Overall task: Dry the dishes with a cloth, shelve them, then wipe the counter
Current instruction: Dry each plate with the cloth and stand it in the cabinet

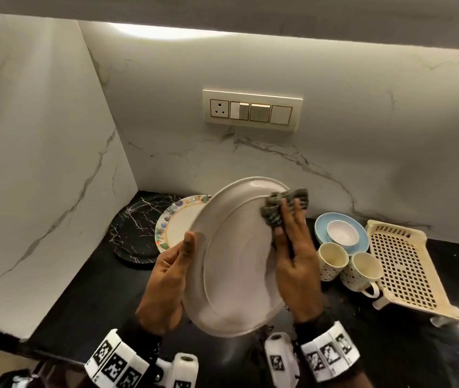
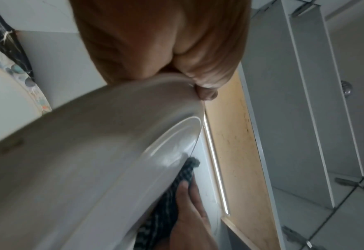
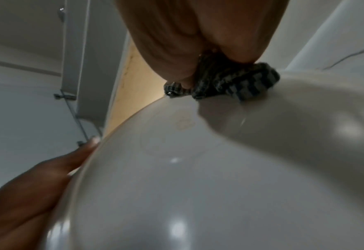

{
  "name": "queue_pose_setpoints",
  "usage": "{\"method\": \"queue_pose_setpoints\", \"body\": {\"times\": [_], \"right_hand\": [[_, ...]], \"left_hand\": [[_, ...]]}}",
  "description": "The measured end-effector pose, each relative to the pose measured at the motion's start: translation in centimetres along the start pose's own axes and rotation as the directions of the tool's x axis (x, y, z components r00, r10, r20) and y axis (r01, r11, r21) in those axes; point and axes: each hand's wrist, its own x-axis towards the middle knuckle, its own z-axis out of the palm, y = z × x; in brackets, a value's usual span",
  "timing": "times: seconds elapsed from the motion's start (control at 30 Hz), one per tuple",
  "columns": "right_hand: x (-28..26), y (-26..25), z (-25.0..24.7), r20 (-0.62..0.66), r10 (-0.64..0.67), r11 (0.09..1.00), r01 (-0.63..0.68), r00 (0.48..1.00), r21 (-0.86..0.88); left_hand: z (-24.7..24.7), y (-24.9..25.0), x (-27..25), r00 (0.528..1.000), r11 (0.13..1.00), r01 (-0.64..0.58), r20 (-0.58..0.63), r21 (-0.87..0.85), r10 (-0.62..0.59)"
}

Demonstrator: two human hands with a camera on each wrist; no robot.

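Head view: plate (image 1: pixel 234 264) in left hand (image 1: pixel 166 284)

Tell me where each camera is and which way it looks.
Head: on the person's head, looking forward and down at the counter; both hands show, the left hand gripping the plate, the right hand holding a cloth on it.
Left wrist: on the left wrist, looking along the left hand, up past the plate; that hand and the right hand's fingers show.
Right wrist: on the right wrist, looking along the right hand over the plate; that hand and the left thumb show.
Shared: all show plate and cloth.
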Motion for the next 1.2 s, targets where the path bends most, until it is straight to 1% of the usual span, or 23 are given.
{"method": "queue_pose_setpoints", "body": {"times": [0.07,0.17,0.23,0.27,0.3,0.37,0.4,0.47,0.5,0.57,0.6,0.7,0.73,0.77,0.8,0.87,0.9,0.93,1.0,1.07,1.13,1.17,1.2], "right_hand": [[-2.2,-2.2,2.1,0.14,-0.121,0.992,0.125,0.983,-0.021],[-5.7,-3.6,4.1,0.358,-0.285,0.932,0.345,0.889,-0.114],[-5.7,-2.8,2.9,0.397,-0.333,0.893,0.421,0.855,-0.159],[-5.1,-2.2,2.0,0.374,-0.309,0.915,0.381,0.874,-0.135],[-4.2,-1.6,0.8,0.316,-0.242,0.953,0.286,0.917,-0.099],[-2.1,-0.1,-1.2,0.141,-0.05,0.998,0.055,0.989,-0.036],[-1.3,0.5,-1.9,0.072,0.029,1.0,-0.028,0.997,-0.012],[-1.0,0.7,-2.2,0.009,0.065,0.998,-0.065,0.998,-0.01],[-1.5,0.3,-1.8,0.03,0.046,0.999,-0.046,0.999,0.0],[-3.6,-1.1,0.1,0.16,-0.037,0.999,0.034,0.986,0.024],[-4.9,-1.7,1.2,0.245,-0.119,0.992,0.123,0.962,-0.003],[-7.9,-1.9,3.4,0.435,-0.389,0.869,0.48,0.812,-0.119],[-7.8,-1.4,3.0,0.448,-0.403,0.857,0.501,0.798,-0.122],[-7.4,-1.0,2.2,0.443,-0.373,0.881,0.461,0.815,-0.106],[-6.8,-0.6,1.3,0.412,-0.314,0.925,0.373,0.855,-0.069],[-5.0,0.7,-0.7,0.281,-0.124,0.992,0.123,0.952,0.022],[-4.0,1.6,-1.5,0.202,-0.028,0.998,0.017,0.979,0.056],[-3.2,2.4,-2.1,0.129,0.037,0.996,-0.048,0.991,0.081],[-2.9,3.3,-2.1,0.048,0.084,0.988,-0.09,0.995,0.128],[-4.0,2.5,-0.9,0.073,0.089,0.985,-0.098,0.993,0.14],[-6.3,0.9,1.0,0.2,-0.038,0.997,0.023,0.979,0.078],[-7.4,0.2,1.8,0.277,-0.167,0.986,0.167,0.946,0.024],[-8.5,-0.1,2.5,0.358,-0.296,0.945,0.326,0.886,-0.024]], "left_hand": [[0.8,0.2,0.3,1.0,0.998,-0.011,-0.029,-0.069,0.009],[1.2,0.4,0.6,1.0,0.988,-0.003,-0.024,-0.155,-0.001],[1.1,0.8,0.5,1.0,0.986,0.004,-0.024,-0.165,-0.008],[0.9,0.8,0.5,0.999,0.985,-0.008,-0.038,-0.173,0.001],[0.7,1.0,0.5,0.998,0.985,-0.024,-0.06,-0.17,0.014],[0.5,1.3,0.5,0.996,0.987,-0.049,-0.078,-0.155,0.037],[0.4,1.4,0.6,0.996,0.985,-0.051,-0.077,-0.163,0.039],[0.8,1.8,0.7,0.997,0.982,-0.049,-0.067,-0.181,0.037],[1.2,2.0,0.7,0.996,0.982,-0.054,-0.078,-0.178,0.041],[1.5,2.3,1.0,0.993,0.982,-0.077,-0.104,-0.174,0.06],[1.4,2.4,1.2,0.991,0.981,-0.078,-0.117,-0.176,0.058],[1.2,2.6,1.6,0.992,0.981,-0.064,-0.122,-0.182,0.042],[1.2,2.6,1.6,0.991,0.982,-0.069,-0.124,-0.176,0.048],[1.1,2.6,1.5,0.989,0.982,-0.084,-0.131,-0.171,0.061],[1.0,2.6,1.5,0.988,0.983,-0.095,-0.138,-0.158,0.074],[0.9,2.8,1.3,0.989,0.986,-0.1,-0.123,-0.13,0.084],[0.9,2.9,1.3,0.99,0.988,-0.102,-0.113,-0.119,0.088],[0.9,2.9,1.2,0.991,0.99,-0.098,-0.106,-0.103,0.087],[0.9,3.1,1.0,0.991,0.992,-0.096,-0.102,-0.082,0.088],[0.5,3.3,1.3,0.985,0.99,-0.123,-0.129,-0.074,0.113],[-0.4,3.4,2.0,0.977,0.987,-0.149,-0.162,-0.056,0.138],[-0.7,3.7,2.2,0.977,0.988,-0.141,-0.168,-0.06,0.129],[-1.1,3.7,2.5,0.981,0.989,-0.118,-0.164,-0.085,0.103]]}}
